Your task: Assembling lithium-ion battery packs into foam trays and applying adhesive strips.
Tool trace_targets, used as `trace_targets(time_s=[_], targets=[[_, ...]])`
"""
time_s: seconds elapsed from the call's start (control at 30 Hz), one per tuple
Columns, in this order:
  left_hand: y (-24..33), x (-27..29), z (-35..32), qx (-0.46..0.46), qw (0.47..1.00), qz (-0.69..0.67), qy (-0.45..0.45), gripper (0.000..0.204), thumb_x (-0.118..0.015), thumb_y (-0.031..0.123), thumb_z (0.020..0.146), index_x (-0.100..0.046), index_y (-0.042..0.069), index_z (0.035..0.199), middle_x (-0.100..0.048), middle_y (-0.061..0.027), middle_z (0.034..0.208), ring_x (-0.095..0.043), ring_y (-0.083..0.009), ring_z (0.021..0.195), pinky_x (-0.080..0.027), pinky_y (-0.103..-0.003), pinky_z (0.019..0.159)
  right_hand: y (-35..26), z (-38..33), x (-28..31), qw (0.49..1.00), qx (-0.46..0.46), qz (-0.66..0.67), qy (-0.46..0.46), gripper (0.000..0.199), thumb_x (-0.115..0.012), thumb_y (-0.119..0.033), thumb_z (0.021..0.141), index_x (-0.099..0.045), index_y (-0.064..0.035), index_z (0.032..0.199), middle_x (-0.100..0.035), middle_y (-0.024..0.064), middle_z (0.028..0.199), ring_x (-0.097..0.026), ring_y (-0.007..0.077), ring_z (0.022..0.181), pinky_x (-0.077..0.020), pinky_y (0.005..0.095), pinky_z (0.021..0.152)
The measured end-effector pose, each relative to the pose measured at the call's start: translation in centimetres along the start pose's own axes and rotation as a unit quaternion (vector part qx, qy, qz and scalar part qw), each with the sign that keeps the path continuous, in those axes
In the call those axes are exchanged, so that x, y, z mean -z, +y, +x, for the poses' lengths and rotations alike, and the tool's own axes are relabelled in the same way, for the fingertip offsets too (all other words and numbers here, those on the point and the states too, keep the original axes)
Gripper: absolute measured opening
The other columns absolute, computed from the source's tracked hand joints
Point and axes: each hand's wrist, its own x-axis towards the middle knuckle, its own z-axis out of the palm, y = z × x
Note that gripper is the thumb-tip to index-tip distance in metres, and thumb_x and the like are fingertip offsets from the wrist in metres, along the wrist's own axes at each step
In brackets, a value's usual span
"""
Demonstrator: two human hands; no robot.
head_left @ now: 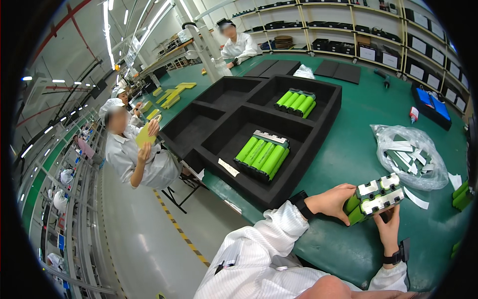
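Note:
A battery pack (354, 215) of green cylindrical cells is tilted up over the near right of the green table, its black end with white strips facing upward. My left hand (329, 203) grips its left side, thumb and fingers spread around the cells. From below and the near right, my right hand (389, 228) supports the pack, with its fingers partly hidden beneath. To the left lies a large black foam tray (318, 142) with several compartments. One green battery pack (262, 155) sits in its near compartment, another (296, 102) in the far right one.
A clear plastic bag (433, 179) of white strips lies beyond my right hand, beside a loose white strip (416, 198). More green cells (463, 196) stand at the right edge. Farther off are a small red-and-white bottle (414, 114) and blue packs (432, 102). A seated co-worker holds a yellow sheet (145, 134).

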Motion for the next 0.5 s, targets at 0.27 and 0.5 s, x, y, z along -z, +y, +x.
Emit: trace_targets(time_s=[0.27, 0.5], targets=[[-0.7, -0.3, 0.4, 0.037, 0.986, -0.006, 0.160, 0.099, -0.082, 0.012, 0.063, -0.027, 0.002, 0.144, -0.046, -0.0194, 0.134, -0.043, -0.0352, 0.124, -0.035, -0.041, 0.106, 1.5, -0.3, 1.3, 0.991, -0.015, -0.079, 0.105, 0.068, -0.071, -0.006, 0.083, -0.032, 0.0038, 0.138, -0.053, 0.0145, 0.121, -0.054, 0.0200, 0.106, -0.0437, 0.0322, 0.092], [-0.8, -1.7, 0.6, 0.043, 0.990, -0.010, 0.131, 0.095, -0.074, 0.011, 0.073, -0.016, 0.001, 0.148, -0.046, -0.0212, 0.133, -0.042, -0.0360, 0.125, -0.033, -0.042, 0.107, 2.8, -0.7, 1.3, 0.994, -0.015, -0.026, 0.102, 0.061, -0.063, -0.006, 0.090, -0.030, 0.0042, 0.140, -0.054, 0.0140, 0.121, -0.055, 0.0185, 0.106, -0.0441, 0.0300, 0.091]])
